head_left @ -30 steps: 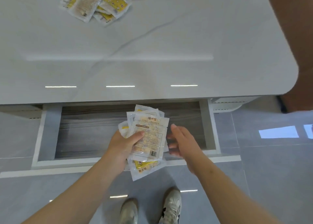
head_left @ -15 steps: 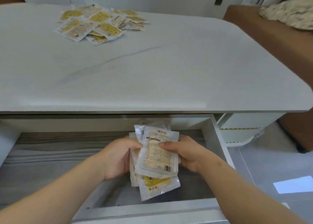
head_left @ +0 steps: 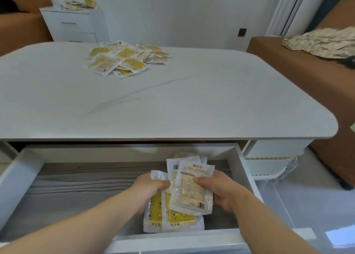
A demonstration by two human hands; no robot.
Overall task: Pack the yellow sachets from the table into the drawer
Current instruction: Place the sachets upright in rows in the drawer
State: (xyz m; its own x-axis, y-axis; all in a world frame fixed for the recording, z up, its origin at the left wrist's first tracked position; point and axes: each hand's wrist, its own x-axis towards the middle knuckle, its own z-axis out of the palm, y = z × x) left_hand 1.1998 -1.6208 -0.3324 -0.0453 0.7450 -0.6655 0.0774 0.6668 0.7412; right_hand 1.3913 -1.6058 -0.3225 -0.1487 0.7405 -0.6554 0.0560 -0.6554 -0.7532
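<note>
Sachets (head_left: 189, 191) in drawer (head_left: 245, 179), 2-handed

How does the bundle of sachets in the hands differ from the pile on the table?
The held bundle is gripped by the left hand and right hand inside the open drawer; the table pile lies untouched. The bundle is stacked, the pile scattered. Both are yellow-printed clear packets.

Yellow-and-white sachets (head_left: 173, 213), white table (head_left: 172, 104), grey-streaked drawer (head_left: 80, 186), brown sofa (head_left: 307, 77)
</note>
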